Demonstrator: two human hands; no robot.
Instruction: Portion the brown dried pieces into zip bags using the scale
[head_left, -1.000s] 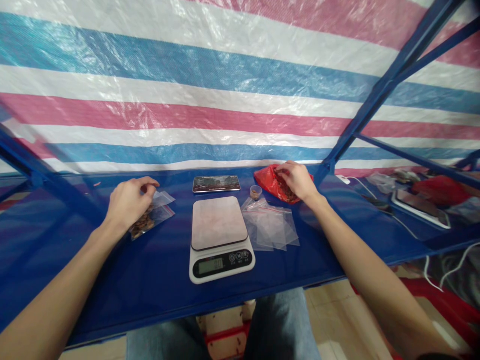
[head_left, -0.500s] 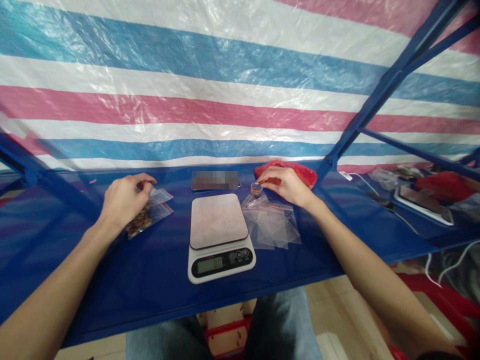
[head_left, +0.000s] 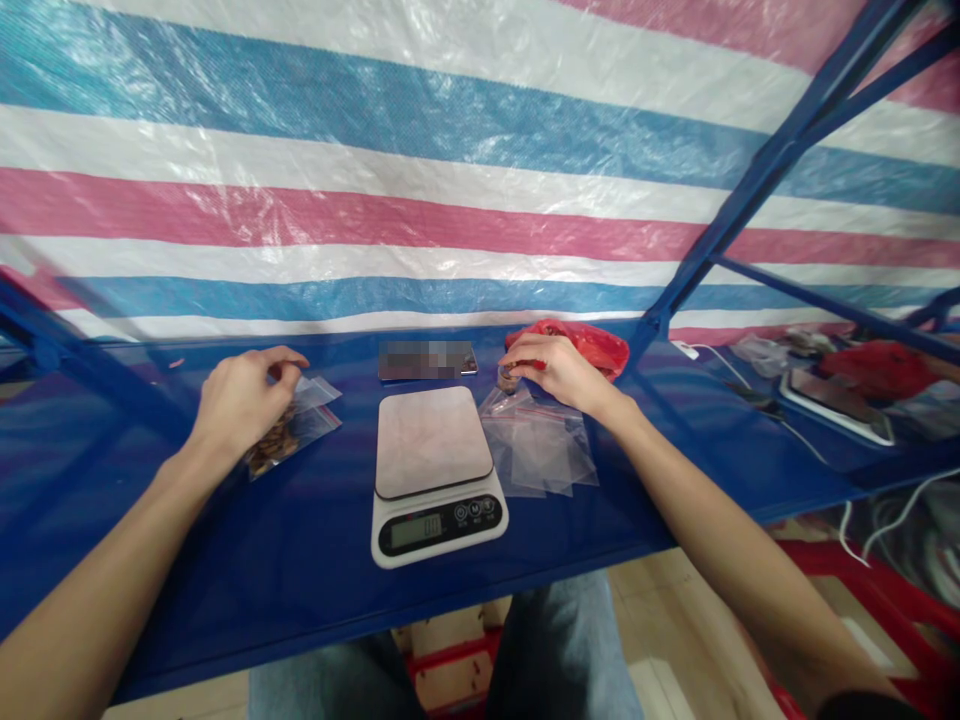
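My left hand rests with curled fingers on small clear zip bags that hold brown bits, at the left of the blue shelf. My right hand is pinched over a small brown cup, just behind a pile of empty clear zip bags. What its fingertips hold is too small to make out. A red plastic bag lies right behind that hand. A white kitchen scale stands between my hands, with its display lit.
A phone lies flat behind the scale. A blue metal frame post slants up at the right. Beyond it lie a tablet, white cables and another red bag. A striped tarp closes the back. My knees show below the shelf edge.
My right hand left the red bag and moved left to the small cup. The left hand stayed on the filled zip bags.
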